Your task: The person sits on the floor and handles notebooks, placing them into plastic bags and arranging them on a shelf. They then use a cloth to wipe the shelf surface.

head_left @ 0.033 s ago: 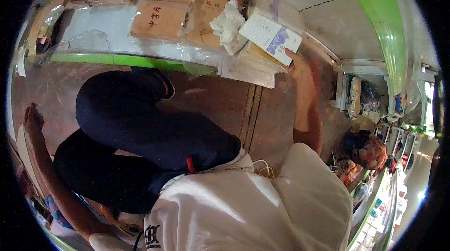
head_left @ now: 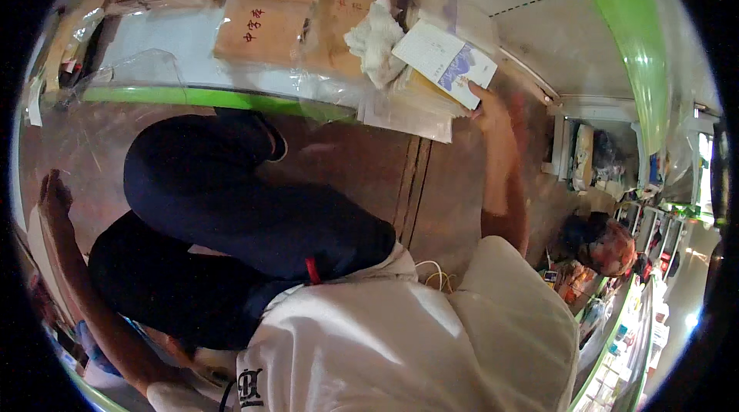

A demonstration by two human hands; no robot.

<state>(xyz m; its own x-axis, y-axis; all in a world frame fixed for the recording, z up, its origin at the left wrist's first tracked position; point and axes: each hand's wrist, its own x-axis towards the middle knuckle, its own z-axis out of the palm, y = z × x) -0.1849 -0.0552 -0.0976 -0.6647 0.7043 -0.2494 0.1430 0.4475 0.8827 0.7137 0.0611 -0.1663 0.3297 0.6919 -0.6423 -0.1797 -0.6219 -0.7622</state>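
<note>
A white booklet (head_left: pixel 440 58) with a purple mountain print lies tilted over a stack of pale papers (head_left: pixel 408 112) on the shelf. My right hand (head_left: pixel 485 108) grips its near right corner, thumb on top and the other fingers mostly hidden beneath. Just left of the booklet, a crumpled white cloth (head_left: pixel 376 43) rests against it or very close by. Away at the far left, my left hand (head_left: pixel 55 195) hangs with nothing visible in it, its fingers loosely stretched out.
Brown paper-wrapped packs (head_left: pixel 258 31) in clear plastic line the white shelf, which has a green front edge (head_left: pixel 192 96). My bent legs (head_left: pixel 254 204) lie before it. At right are a white-framed cubby (head_left: pixel 604 154), a round, patterned object (head_left: pixel 608 246) and shelves of goods (head_left: pixel 623 335).
</note>
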